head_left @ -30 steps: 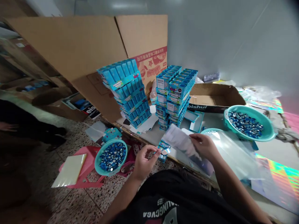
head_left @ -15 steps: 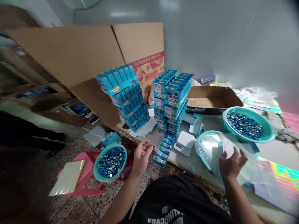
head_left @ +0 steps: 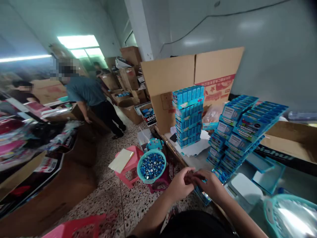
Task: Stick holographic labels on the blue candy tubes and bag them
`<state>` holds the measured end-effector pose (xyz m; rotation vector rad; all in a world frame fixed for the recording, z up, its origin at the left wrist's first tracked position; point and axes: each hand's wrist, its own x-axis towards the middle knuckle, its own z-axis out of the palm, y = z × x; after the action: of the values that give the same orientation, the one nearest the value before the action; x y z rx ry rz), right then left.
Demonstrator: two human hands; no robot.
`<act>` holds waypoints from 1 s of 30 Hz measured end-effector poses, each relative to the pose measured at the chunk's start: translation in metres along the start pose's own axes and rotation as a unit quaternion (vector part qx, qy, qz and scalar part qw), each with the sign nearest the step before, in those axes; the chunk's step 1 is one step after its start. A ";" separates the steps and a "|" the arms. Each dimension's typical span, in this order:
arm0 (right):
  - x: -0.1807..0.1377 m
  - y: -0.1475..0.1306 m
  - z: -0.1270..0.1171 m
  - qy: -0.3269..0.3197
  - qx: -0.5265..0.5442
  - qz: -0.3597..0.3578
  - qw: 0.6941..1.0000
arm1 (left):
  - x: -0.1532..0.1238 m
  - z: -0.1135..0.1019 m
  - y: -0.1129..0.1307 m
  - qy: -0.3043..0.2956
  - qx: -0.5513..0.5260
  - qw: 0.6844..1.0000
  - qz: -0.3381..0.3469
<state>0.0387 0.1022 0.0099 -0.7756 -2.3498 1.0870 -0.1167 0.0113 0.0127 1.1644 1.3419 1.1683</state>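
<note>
Since half a sec ago, R hand (head_left: 210, 183) has left the bagged basin and come over to meet L hand (head_left: 180, 186); cam view has also swung left, so more of the rm shows. Both hands now tog. at table edge, fingers bent inward, tips touching or nearly so; can't tell if anything's pinched btwn them, fingers hide it. Blue box (head_left: 204, 197) is right under the hands, at table edge, mostly covered by them. Tall stack of blue boxes (head_left: 188, 115) stands beyond, double stack (head_left: 232, 132) to its R, white scale (head_left: 246, 188) nr that. Teal basin (head_left: 148, 181) w/ blue pcs (head_left: 152, 165) sits L of the hands, below table ht, beside pink stool (head_left: 128, 181). Person in teal shirt (head_left: 86, 89) stands well apart, bkgd L.
</note>
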 end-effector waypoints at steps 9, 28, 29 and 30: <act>0.039 -0.024 0.049 -0.047 0.027 -0.023 0.998 | -0.029 -0.051 -0.023 0.123 -0.068 0.989 -0.053; -0.026 0.005 0.054 0.499 0.512 0.316 0.624 | 0.080 -0.005 -0.051 -0.238 0.005 0.968 -0.075; -0.033 0.012 0.048 0.523 0.516 0.321 0.598 | 0.091 0.010 -0.053 -0.256 0.012 0.963 -0.076; -0.040 0.020 0.043 0.543 0.520 0.326 0.573 | 0.101 0.025 -0.055 -0.271 0.019 0.959 -0.078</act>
<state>0.0494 0.0636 -0.0369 -1.2430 -0.1691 1.3554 -0.1027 0.1085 -0.0518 1.2646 1.0117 0.6436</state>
